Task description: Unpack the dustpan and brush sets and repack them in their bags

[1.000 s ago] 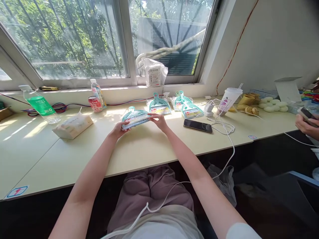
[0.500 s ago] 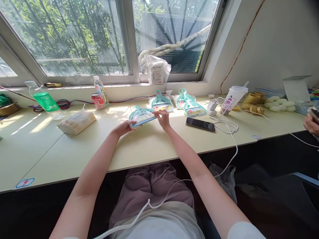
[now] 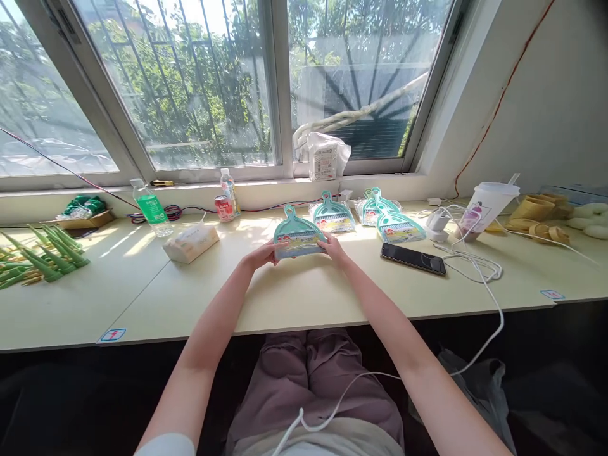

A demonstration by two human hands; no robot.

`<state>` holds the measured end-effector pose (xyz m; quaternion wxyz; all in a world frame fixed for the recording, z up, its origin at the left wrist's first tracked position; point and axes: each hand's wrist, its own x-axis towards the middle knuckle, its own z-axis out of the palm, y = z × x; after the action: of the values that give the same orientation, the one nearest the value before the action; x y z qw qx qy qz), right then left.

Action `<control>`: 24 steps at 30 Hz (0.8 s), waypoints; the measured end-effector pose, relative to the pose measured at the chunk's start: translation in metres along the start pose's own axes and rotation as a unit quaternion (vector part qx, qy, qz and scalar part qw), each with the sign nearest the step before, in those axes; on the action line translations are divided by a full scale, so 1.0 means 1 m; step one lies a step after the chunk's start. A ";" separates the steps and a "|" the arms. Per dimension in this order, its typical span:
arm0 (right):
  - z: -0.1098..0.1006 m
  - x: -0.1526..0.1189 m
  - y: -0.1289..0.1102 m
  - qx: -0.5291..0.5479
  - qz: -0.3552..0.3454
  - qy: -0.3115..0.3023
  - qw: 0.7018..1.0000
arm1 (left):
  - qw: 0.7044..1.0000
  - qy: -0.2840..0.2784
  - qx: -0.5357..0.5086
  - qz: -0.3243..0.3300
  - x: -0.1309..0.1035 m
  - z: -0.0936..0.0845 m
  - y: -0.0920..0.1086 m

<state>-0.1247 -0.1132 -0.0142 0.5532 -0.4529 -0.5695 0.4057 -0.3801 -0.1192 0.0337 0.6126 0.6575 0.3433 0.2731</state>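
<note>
Between my two hands is a teal dustpan and brush set, its handle pointing to the window and a printed label across its front. My left hand grips its left lower corner, and my right hand grips the right one. Just behind it lies a similar packed dustpan set in clear wrapping. Farther right, more teal dustpan sets lie partly over each other. A black phone rests to the right of my right hand.
Leftward stand a tissue pack, a green-labelled bottle, a red can and green plant stems. On the right are a white cup, a charger and a looped white cable. The table edge runs before me.
The held dustpan set has turned from a tilt to face me more squarely, and my right hand has come down to its right corner. The view has swung left.
</note>
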 end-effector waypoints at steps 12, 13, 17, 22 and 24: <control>0.010 0.003 -0.003 -0.013 0.041 0.100 0.994 | 0.958 0.276 0.067 -0.030 0.023 0.006 -0.014; 0.015 0.007 -0.003 -0.043 0.037 0.092 0.994 | 0.952 0.290 0.085 -0.041 0.022 -0.002 -0.014; 0.049 0.042 -0.010 -0.156 0.048 0.001 0.987 | 0.911 0.356 0.190 -0.086 0.015 -0.043 -0.006; 0.109 0.088 -0.025 -0.272 0.077 -0.049 0.958 | 0.721 0.532 0.442 -0.035 0.011 -0.064 -0.011; 0.129 0.096 -0.025 -0.282 0.082 -0.046 0.955 | 0.671 0.483 0.561 0.034 0.017 -0.061 -0.024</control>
<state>-0.2527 -0.0218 0.0277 0.3410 -0.6163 -0.6467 0.2926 -0.4194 -0.0680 0.0151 -0.1331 0.6648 0.6572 0.3294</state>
